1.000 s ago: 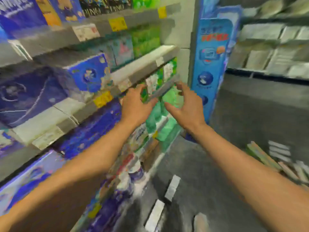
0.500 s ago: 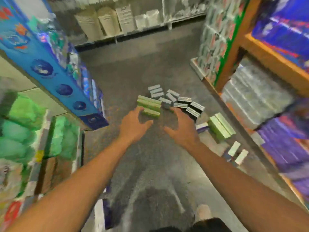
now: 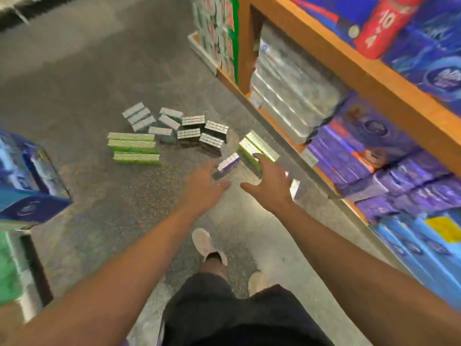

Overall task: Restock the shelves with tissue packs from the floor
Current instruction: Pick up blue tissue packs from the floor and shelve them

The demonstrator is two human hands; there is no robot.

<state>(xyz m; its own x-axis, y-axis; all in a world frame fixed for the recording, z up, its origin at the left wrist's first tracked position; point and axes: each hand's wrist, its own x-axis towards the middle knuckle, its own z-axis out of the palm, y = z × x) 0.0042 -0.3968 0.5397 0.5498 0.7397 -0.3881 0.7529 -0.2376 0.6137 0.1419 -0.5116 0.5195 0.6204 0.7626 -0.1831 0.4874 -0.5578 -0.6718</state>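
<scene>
both hands, left [image 3: 204,186] and right [image 3: 270,186], fingers spread, empty. take the purple-white pack [image 3: 228,164] on the floor [image 3: 99,196]: grip its long sides, lift level.

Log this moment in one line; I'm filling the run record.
phase: reaching to floor | left hand: open, empty | right hand: open, empty | target: packs beside shelf | none lifted

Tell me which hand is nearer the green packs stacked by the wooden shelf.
Right. The right hand reaches over the near end of those green packs; the left hand hangs open further left, apart from them.
</scene>
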